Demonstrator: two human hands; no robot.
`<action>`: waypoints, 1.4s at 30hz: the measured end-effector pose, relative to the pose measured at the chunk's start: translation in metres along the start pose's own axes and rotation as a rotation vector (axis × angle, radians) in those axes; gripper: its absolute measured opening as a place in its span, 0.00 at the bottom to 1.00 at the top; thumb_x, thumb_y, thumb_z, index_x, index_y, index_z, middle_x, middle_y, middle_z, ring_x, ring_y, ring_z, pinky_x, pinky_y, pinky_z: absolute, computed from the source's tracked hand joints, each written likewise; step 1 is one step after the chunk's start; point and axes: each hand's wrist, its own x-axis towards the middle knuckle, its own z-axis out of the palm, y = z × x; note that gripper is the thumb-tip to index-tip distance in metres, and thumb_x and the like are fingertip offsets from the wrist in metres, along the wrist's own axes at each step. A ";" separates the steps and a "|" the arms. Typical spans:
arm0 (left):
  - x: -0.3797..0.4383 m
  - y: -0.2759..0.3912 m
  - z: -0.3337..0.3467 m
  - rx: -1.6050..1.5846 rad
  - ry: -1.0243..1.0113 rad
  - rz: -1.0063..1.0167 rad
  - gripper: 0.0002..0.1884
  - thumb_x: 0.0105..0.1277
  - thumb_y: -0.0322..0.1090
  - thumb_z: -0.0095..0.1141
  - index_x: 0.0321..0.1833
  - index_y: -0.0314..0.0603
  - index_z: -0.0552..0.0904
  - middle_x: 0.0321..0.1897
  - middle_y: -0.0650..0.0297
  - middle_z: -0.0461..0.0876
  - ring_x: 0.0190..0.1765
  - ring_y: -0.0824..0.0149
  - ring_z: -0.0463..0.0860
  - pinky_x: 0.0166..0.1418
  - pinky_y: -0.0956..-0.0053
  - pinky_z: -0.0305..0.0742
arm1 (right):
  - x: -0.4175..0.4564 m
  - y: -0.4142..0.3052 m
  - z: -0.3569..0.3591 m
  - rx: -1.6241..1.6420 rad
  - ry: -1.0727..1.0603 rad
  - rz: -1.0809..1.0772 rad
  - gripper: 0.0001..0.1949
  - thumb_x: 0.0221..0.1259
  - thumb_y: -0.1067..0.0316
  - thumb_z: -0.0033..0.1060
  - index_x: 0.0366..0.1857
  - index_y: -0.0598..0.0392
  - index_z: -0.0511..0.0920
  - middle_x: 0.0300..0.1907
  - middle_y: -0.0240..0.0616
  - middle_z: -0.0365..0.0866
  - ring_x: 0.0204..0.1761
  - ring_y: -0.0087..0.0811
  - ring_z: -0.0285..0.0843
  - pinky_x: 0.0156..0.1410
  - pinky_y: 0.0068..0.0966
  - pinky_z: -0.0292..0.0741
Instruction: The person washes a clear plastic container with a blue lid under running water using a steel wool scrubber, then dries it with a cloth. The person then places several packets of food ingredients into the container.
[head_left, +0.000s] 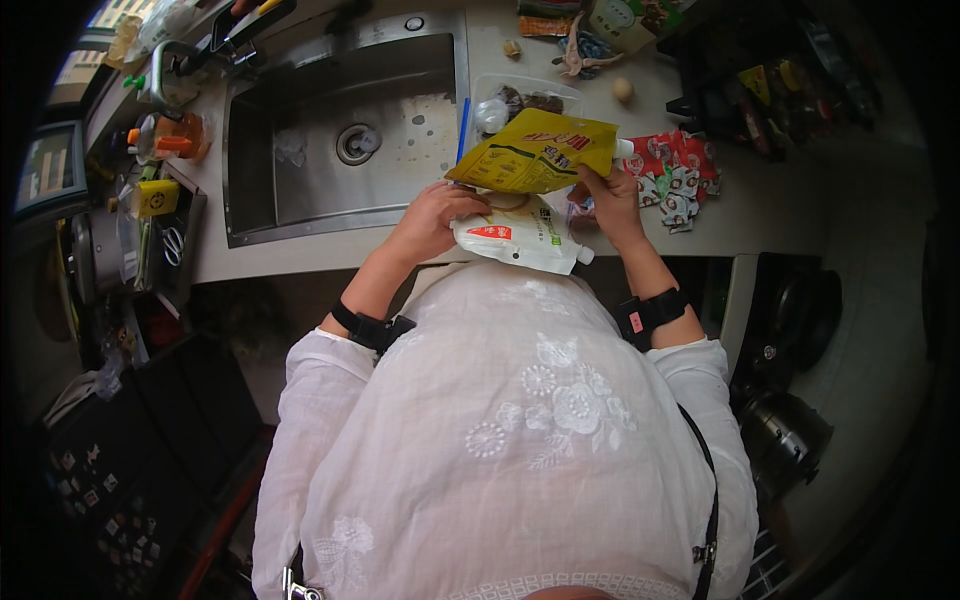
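Note:
In my right hand (616, 202) is a yellow spouted pouch (536, 154), gripped near its capped corner and tilted over the counter. A white pouch with a white cap (517, 236) lies just below it, close to my body. My left hand (439, 221) rests on the left end of this white pouch with its fingers curled over the edge; the yellow pouch's lower left corner reaches close to those fingers. Behind the pouches stands a clear plastic container (559, 88) with dark contents and a whitish bundle.
A steel sink (405, 180) lies to the left, with a faucet (159, 75) behind. Red and white small packets (675, 180) lie right of my hand. An egg-like round item (622, 90) and snack bags (634, 22) are farther back. Scissors (173, 246) stand at far left.

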 end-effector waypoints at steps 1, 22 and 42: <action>-0.002 -0.005 0.002 0.000 0.023 0.020 0.16 0.52 0.28 0.70 0.46 0.44 0.89 0.48 0.60 0.88 0.59 0.57 0.82 0.66 0.62 0.73 | 0.000 0.002 -0.003 -0.020 0.010 -0.003 0.08 0.73 0.68 0.62 0.48 0.56 0.86 0.30 0.29 0.87 0.28 0.18 0.83 0.36 0.18 0.79; 0.003 0.014 -0.025 0.096 -0.104 -0.080 0.27 0.47 0.20 0.69 0.54 0.42 0.81 0.56 0.56 0.82 0.59 0.49 0.80 0.60 0.60 0.78 | -0.002 0.029 -0.008 -0.286 -0.137 0.134 0.09 0.68 0.67 0.66 0.46 0.59 0.86 0.29 0.34 0.88 0.29 0.21 0.81 0.37 0.23 0.76; 0.056 0.022 -0.025 -0.189 -0.045 -0.245 0.18 0.58 0.16 0.66 0.51 0.39 0.87 0.48 0.55 0.89 0.50 0.60 0.88 0.59 0.71 0.80 | 0.204 -0.025 -0.124 -0.432 0.436 -0.108 0.42 0.51 0.67 0.78 0.73 0.59 0.65 0.63 0.49 0.79 0.43 0.36 0.88 0.44 0.31 0.84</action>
